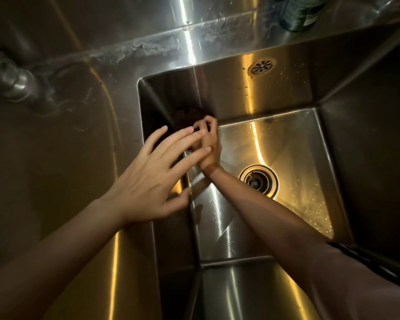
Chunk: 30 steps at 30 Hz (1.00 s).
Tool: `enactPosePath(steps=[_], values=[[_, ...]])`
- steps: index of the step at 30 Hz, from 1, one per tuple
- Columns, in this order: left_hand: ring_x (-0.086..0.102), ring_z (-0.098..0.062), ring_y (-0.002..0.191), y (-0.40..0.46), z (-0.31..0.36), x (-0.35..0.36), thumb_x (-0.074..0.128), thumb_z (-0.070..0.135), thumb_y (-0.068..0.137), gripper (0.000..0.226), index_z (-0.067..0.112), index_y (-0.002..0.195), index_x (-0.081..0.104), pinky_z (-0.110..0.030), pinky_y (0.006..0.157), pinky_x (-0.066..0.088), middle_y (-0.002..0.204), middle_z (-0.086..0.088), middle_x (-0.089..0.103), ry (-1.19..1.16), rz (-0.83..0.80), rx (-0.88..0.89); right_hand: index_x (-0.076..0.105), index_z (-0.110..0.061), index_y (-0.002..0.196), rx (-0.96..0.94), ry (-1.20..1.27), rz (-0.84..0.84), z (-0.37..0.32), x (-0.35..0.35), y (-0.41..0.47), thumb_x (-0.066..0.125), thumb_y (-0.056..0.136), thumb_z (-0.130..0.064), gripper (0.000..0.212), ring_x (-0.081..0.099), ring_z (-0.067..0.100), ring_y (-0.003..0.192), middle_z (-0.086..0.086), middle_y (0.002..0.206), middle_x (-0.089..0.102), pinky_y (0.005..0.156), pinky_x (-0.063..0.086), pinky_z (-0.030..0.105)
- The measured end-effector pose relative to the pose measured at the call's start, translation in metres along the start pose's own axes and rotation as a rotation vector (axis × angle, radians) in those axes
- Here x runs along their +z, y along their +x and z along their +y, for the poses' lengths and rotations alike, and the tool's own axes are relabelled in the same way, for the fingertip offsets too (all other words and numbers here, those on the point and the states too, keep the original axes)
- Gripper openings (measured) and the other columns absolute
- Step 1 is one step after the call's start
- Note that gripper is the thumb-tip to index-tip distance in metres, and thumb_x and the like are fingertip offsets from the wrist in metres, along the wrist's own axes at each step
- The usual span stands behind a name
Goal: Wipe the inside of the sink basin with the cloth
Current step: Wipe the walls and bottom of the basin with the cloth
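- While the right hand (pixel 207 144) reaches deep into the steel sink basin (pixel 275 144), its fingers are clenched around a dark cloth (pixel 187 117), pressing it into the far left corner where the back wall meets the left wall.
- The cloth is a crumpled dark wad, partly hidden by the fingers and by shadow; its colour is hard to tell in the dim light.
- The left hand (pixel 153 179) hovers over the basin's left rim, fingers spread and released, grasping nothing; its fingertips overlap the right hand from this angle.
- A round drain (pixel 259 181) sits in the basin floor, well apart from the cloth, with water droplets scattered to its right.
- An overflow grille (pixel 261 66) shows high on the back wall.
- On the steel bench (pixel 56 158), a tap fitting (pixel 12 82) stands at the left; a dark bottle (pixel 303 12) stands behind the basin.
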<state>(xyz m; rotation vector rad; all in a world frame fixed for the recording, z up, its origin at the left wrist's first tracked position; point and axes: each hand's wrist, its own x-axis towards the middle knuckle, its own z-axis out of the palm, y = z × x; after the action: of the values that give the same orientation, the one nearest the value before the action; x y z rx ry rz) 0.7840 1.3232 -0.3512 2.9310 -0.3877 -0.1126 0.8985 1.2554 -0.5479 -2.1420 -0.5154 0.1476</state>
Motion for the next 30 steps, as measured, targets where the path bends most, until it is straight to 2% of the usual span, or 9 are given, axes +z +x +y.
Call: enactPosePath(steps=[3,6,9,12,14,19,23,27,30], values=[[0.016,-0.023,0.147,0.0,0.0,0.0,0.05,0.042,0.084,0.073,0.014,0.149,0.028,-0.048,0.119,0.012,0.158,-0.01,0.022,-0.026,-0.041,-0.021,0.049,-0.02,0.115,0.085,-0.062,-0.072,0.034,0.009,-0.006,0.065,0.082,-0.011,0.038,0.053,0.027,0.11,0.007,0.128,0.045,0.088,0.052,0.044],[0.019,-0.021,0.147,0.0,0.0,-0.002,0.047,0.043,0.086,0.07,0.015,0.148,0.033,-0.05,0.119,0.014,0.157,-0.008,0.027,-0.026,-0.108,-0.036,0.052,-0.018,0.115,0.112,-0.166,-0.142,0.043,0.01,-0.002,0.064,0.085,-0.021,0.032,0.051,0.025,0.113,0.006,0.131,0.042,0.087,0.052,0.041],[0.031,-0.021,0.142,0.001,0.0,-0.004,0.044,0.042,0.088,0.055,0.016,0.136,0.052,-0.051,0.118,0.017,0.149,-0.008,0.043,-0.002,-0.156,-0.023,0.053,-0.017,0.113,0.095,-0.196,-0.14,0.043,0.005,-0.001,0.065,0.082,-0.014,0.033,0.051,0.023,0.11,0.005,0.128,0.042,0.083,0.053,0.042],[0.041,-0.022,0.136,0.002,0.001,-0.005,0.042,0.041,0.089,0.048,0.017,0.124,0.062,-0.052,0.117,0.021,0.139,-0.006,0.054,0.006,-0.184,-0.015,0.055,-0.015,0.111,0.048,-0.144,-0.075,0.034,-0.009,-0.001,0.066,0.078,-0.006,0.036,0.053,0.024,0.111,0.005,0.128,0.044,0.081,0.053,0.044],[0.045,-0.022,0.133,0.002,0.001,-0.004,0.041,0.042,0.09,0.047,0.017,0.122,0.063,-0.051,0.116,0.021,0.135,-0.005,0.058,0.005,-0.177,-0.019,0.058,-0.01,0.106,-0.054,-0.058,0.017,0.021,-0.025,0.004,0.065,0.075,0.0,0.033,0.056,0.026,0.108,0.01,0.124,0.048,0.082,0.053,0.044],[0.049,-0.021,0.129,0.002,0.002,-0.003,0.039,0.044,0.09,0.046,0.018,0.12,0.064,-0.045,0.115,0.02,0.131,-0.004,0.06,0.01,-0.151,-0.024,0.065,0.003,0.092,-0.349,0.106,0.264,-0.028,-0.069,0.021,0.066,0.071,0.01,0.023,0.058,0.03,0.099,0.022,0.108,0.054,0.082,0.053,0.04],[0.051,-0.023,0.127,0.002,0.002,-0.003,0.042,0.041,0.088,0.045,0.018,0.119,0.064,-0.047,0.114,0.023,0.13,-0.004,0.061,0.026,-0.166,-0.03,0.066,0.004,0.09,-0.456,0.161,0.363,-0.06,-0.089,0.029,0.067,0.066,0.013,0.026,0.057,0.031,0.1,0.023,0.105,0.054,0.083,0.052,0.043],[0.051,-0.022,0.127,0.002,0.001,-0.002,0.042,0.041,0.088,0.043,0.019,0.117,0.065,-0.047,0.114,0.023,0.129,-0.003,0.061,0.026,-0.163,-0.034,0.066,0.0,0.091,-0.378,0.155,0.316,-0.06,-0.08,0.029,0.067,0.065,0.011,0.028,0.057,0.031,0.101,0.021,0.106,0.053,0.084,0.052,0.041],[0.05,-0.022,0.127,0.001,0.001,-0.001,0.042,0.041,0.088,0.043,0.02,0.118,0.065,-0.049,0.115,0.024,0.129,-0.002,0.061,0.022,-0.164,-0.035,0.066,-0.002,0.092,-0.269,0.094,0.213,-0.033,-0.064,0.024,0.068,0.068,0.01,0.027,0.057,0.032,0.104,0.02,0.111,0.054,0.086,0.052,0.034]])
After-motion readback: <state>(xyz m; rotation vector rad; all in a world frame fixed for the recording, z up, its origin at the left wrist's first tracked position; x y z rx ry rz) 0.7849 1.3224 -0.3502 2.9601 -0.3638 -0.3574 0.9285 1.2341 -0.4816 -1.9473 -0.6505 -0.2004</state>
